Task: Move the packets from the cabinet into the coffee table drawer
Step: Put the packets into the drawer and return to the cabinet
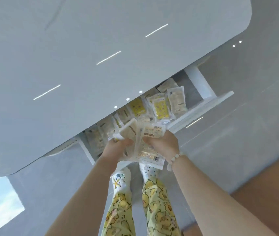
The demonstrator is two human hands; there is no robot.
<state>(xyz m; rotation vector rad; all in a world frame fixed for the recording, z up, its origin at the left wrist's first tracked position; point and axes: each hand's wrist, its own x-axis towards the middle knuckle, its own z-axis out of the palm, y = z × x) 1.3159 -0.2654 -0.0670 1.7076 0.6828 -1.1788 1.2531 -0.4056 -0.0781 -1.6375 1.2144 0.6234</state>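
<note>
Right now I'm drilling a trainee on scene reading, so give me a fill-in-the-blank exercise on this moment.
1. The left hand and right hand grip packets above the drawer, which stands ____.
2. The bead bracelet sits on the ____ wrist.
3. Two stored packets lying in the drawer have ____ fronts.
Missing words: open; right; yellow.

Person's wearing pajama-type trousers (159, 210), pale yellow-green, printed all over with cartoon yellow chicks in dark outlines. Socks (120, 181) are white with a yellow starfish and small blue-grey dots. Forearms (203, 184) are bare. There's a bracelet (175, 159) of chunky, milky pale beads round the wrist of the right hand (162, 142).
</note>
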